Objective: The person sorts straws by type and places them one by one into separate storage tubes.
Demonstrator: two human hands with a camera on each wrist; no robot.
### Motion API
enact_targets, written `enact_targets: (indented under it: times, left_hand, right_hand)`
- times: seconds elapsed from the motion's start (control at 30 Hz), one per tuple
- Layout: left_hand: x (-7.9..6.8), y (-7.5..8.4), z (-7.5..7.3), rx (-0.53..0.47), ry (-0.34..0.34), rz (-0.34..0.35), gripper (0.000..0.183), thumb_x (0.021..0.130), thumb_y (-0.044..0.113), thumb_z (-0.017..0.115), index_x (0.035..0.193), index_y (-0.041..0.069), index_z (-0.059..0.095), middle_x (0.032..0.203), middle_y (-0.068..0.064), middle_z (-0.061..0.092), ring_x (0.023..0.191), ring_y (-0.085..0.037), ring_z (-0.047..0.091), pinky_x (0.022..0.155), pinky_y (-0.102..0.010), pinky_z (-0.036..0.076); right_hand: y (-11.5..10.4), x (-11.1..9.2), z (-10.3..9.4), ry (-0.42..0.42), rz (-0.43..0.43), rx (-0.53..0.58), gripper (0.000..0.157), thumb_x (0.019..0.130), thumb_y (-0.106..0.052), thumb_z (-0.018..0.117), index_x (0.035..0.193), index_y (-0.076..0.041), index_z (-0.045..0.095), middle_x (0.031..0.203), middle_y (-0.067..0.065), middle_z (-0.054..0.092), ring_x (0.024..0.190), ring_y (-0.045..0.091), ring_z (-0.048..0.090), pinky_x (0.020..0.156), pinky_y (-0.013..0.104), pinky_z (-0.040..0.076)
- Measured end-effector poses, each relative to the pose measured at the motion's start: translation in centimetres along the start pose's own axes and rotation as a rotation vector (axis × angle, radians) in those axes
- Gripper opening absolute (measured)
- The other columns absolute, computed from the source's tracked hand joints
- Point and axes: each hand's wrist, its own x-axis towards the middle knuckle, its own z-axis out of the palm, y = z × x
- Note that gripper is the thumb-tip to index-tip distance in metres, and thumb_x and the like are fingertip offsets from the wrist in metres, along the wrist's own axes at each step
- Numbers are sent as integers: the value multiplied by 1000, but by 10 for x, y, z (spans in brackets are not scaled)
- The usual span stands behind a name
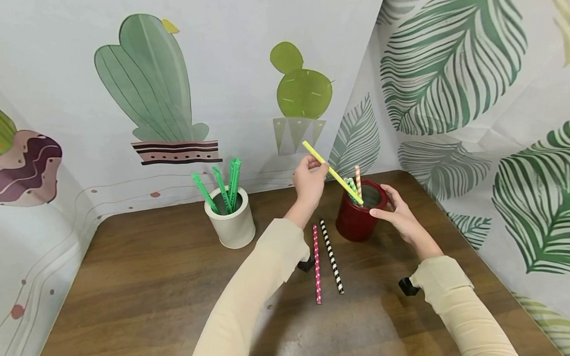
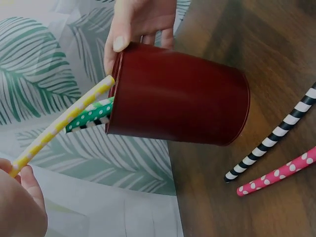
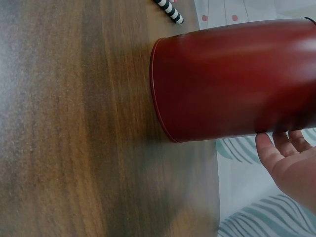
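Observation:
In the head view my left hand (image 1: 309, 185) pinches a yellow paper straw (image 1: 338, 177) with white marks near its upper end. The straw slants down to the right, its lower end at the mouth of a dark red pen cup (image 1: 356, 223). My right hand (image 1: 400, 216) holds that cup at its right side, thumb at the rim, as the left wrist view also shows. Inside the cup lean an orange-striped straw (image 1: 358, 178) and several green-patterned ones (image 2: 94, 112). On the table beside it lie a pink dotted straw (image 1: 317, 266) and a black-and-white striped straw (image 1: 332, 257).
A cream pen cup (image 1: 235, 229) with several green straws (image 1: 235, 180) stands left of my left forearm. The brown wooden table (image 1: 142, 287) meets walls with printed cactus and leaf coverings at the back and right.

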Motion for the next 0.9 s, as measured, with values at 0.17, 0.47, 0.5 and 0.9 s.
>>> enact_targets:
  times: [0.17, 0.47, 0.5, 0.9]
  left_hand:
    - [-6, -3, 7, 74, 9, 32, 12, 80, 12, 62, 89, 5, 61, 86, -6, 62, 60, -5, 50, 52, -17, 43]
    - [-16, -17, 16, 140, -29, 33, 15, 82, 19, 62, 92, 8, 61, 88, -4, 63, 75, -13, 63, 59, -18, 46]
    - [-18, -18, 17, 142, -34, 32, 14, 82, 19, 62, 91, 8, 62, 88, -4, 63, 76, -14, 64, 59, -18, 47]
    - [-28, -31, 24, 266, -58, 49, 14, 80, 24, 63, 87, 12, 65, 80, 1, 67, 73, -10, 61, 61, -19, 44]
  right_hand:
    - [-10, -5, 4, -3, -3, 21, 78, 81, -2, 57, 140, -4, 7, 145, 20, 11, 131, 32, 13, 104, 49, 16]
    - [3, 1, -1, -1, -16, 13, 78, 81, -4, 59, 141, -10, 9, 146, 17, 13, 132, 28, 15, 105, 46, 18]
    - [4, 2, -1, 0, -18, 12, 78, 81, -5, 59, 141, -10, 9, 146, 16, 13, 132, 27, 15, 105, 46, 17]
    - [4, 0, -1, 1, -20, -11, 78, 82, -8, 59, 141, -11, 8, 145, 16, 15, 131, 29, 19, 91, 17, 32]
